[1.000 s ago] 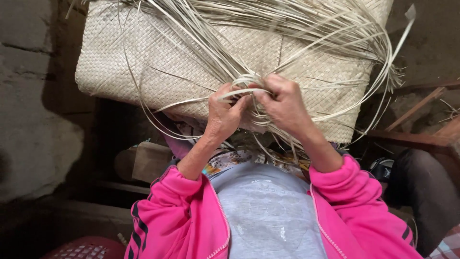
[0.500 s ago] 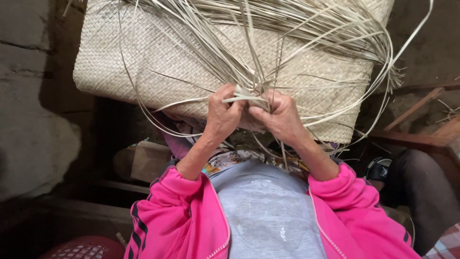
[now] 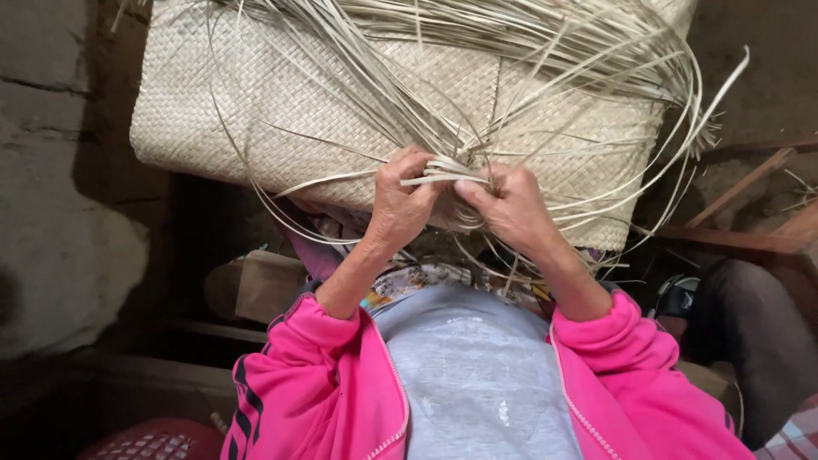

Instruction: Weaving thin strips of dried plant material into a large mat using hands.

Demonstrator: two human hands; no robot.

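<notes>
A pale woven straw mat (image 3: 256,102) lies across my lap, its near edge under my hands. Many loose straw strips (image 3: 545,51) fan out from the weave toward the upper right. My left hand (image 3: 399,203) pinches a few flat strips at the mat's near edge. My right hand (image 3: 509,207) sits just beside it, fingers closed on the same bunch of strips, thumbs almost touching. Both arms wear pink sleeves.
A rough stone wall (image 3: 60,213) stands at the left. A wooden block (image 3: 264,285) lies below the mat. Wooden bars (image 3: 750,238) and a dark-clad leg of another person (image 3: 758,349) are at the right. A red plastic basket (image 3: 149,443) is at bottom left.
The hands have shifted the held strips slightly; the long loose strip at the upper right swung up and then back down. The mat stays put.
</notes>
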